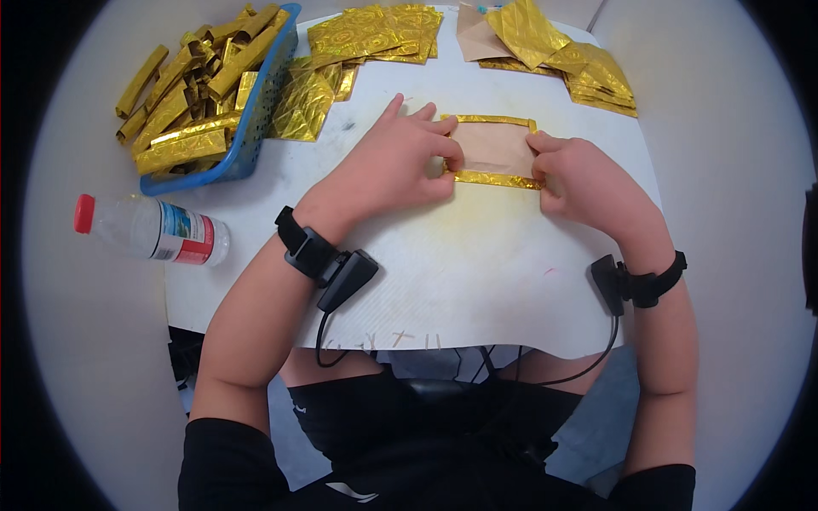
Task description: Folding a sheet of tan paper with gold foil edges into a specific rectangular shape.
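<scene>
A sheet of gold foil paper point(494, 148) lies on the white table with its plain, pale brown side up. Its far and near edges are folded over into narrow gold strips. My left hand point(399, 157) holds the sheet's left edge, thumb and forefinger curled in at the near corner while other fingers stretch toward the far side. At the opposite edge, my right hand point(584, 177) is closed on the paper, its fingers bent around the right side. The fingertips partly hide both side edges.
A blue basket point(256, 140) heaped with folded gold foil pieces point(200, 85) stands at far left. Near it lies a plastic bottle point(162, 228) with a red cap. Gold sheets point(375, 34) are piled at the back, more point(592, 77) at back right. White walls flank the table point(477, 281).
</scene>
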### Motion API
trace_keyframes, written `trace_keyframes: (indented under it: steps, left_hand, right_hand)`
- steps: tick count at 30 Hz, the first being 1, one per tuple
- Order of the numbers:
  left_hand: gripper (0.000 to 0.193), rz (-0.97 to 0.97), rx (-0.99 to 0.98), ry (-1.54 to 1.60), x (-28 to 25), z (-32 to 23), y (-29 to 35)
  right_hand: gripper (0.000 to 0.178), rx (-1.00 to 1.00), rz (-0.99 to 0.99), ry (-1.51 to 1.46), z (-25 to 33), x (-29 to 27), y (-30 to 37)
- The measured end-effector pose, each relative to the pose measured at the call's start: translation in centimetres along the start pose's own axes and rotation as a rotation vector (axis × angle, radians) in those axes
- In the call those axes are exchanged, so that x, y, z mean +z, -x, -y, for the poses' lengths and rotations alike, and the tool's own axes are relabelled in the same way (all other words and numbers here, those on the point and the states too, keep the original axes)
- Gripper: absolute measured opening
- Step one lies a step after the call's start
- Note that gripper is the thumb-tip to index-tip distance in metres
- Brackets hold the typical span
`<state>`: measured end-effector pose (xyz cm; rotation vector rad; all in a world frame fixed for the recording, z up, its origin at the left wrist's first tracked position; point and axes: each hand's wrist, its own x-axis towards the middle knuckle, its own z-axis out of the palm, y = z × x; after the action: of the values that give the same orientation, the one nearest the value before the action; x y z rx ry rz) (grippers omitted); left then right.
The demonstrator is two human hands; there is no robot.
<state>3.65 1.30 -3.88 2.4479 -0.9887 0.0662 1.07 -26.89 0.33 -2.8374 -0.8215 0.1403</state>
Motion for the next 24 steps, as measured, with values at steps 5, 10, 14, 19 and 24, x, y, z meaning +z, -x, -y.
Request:
trace_keyframes:
  steps: [5, 10, 14, 19, 24]
  left_hand:
    - [0.022, -0.002, 0.014, 0.002, 0.2, 0.5, 0.2]
    - [0.021, -0.033, 0.075, -0.057, 0.6, 0.4, -0.1]
    - [0.020, -0.057, 0.068, -0.094, 0.6, 0.1, -0.1]
    - [0.019, 0.031, 0.027, -0.121, 0.1, -0.6, -0.6]
    - [0.018, -0.053, 0.068, -0.182, 1.5, 0.4, -0.7]
  right_hand:
    - [0.008, -0.013, 0.122, 0.088, 0.9, -1.0, -1.1]
    - [0.008, -0.009, 0.182, 0.294, 0.6, 0.1, -2.1]
    - [0.009, -0.043, 0.171, 0.224, 0.2, -0.2, -2.2]
    - [0.009, 0.013, 0.116, 0.077, 0.6, -0.9, -1.0]
    - [0.011, -0.034, -0.026, -0.070, 0.9, -1.1, -0.5]
